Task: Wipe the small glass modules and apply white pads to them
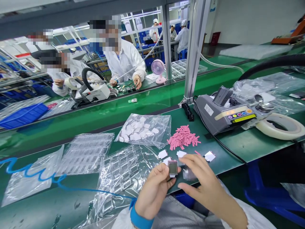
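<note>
Between the thumb and fingers of my left hand (156,184) is a small square display module (172,168) with a dark grey face and a pale tab below. A blue wrist strap (141,218) with a coiled cord circles that wrist. My right hand (202,176) hovers just right of the module, thumb and fingers apart, holding nothing. Small white squares (163,154) lie on the green bench beyond my hands, and a white-faced piece (210,156) rests further right. Behind them is a heap of pink strips (183,137).
A clear bag of white squares (139,128) and clear plastic trays (124,168) lie to the left. At right stand a grey tape dispenser (228,111) and a tape roll (281,125). Across the green conveyor (152,101), co-workers in white coats sit near a pink fan (158,70).
</note>
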{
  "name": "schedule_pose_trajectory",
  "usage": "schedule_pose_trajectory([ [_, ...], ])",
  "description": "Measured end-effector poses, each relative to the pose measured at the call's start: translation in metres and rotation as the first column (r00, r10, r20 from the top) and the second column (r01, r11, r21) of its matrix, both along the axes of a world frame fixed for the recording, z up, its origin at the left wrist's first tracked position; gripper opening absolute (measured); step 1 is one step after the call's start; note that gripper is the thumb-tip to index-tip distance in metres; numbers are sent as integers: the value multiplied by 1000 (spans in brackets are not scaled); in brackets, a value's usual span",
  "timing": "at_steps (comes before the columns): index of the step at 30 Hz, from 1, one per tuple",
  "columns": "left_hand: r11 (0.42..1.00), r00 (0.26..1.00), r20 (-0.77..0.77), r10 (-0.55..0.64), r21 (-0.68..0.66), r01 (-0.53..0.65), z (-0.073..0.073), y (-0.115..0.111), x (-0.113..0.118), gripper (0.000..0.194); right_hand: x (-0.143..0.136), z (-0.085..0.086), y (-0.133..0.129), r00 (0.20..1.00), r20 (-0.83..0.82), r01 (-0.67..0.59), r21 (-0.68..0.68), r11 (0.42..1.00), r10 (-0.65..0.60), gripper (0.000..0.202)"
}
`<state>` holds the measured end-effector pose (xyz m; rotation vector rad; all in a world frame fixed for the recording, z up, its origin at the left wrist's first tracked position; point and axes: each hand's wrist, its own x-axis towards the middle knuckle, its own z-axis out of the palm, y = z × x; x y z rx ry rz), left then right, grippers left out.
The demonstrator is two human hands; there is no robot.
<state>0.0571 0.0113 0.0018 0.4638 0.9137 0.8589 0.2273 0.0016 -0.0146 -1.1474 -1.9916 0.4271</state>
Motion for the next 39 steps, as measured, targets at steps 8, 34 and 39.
schedule_pose_trajectory([
  [8,995,995,55,89,-54,-86,-14,2,-2,17,-18,-4,23,998,64,-3,-27,1000,5,25],
  [34,845,919,393,21,-499,194,-28,-55,-9,55,-17,-35,-5,954,298,70,-80,994,-43,24],
  [39,852,894,434,114,-506,137,-38,-66,-13,86,-14,-28,-4,926,373,-3,-138,990,54,27],
])
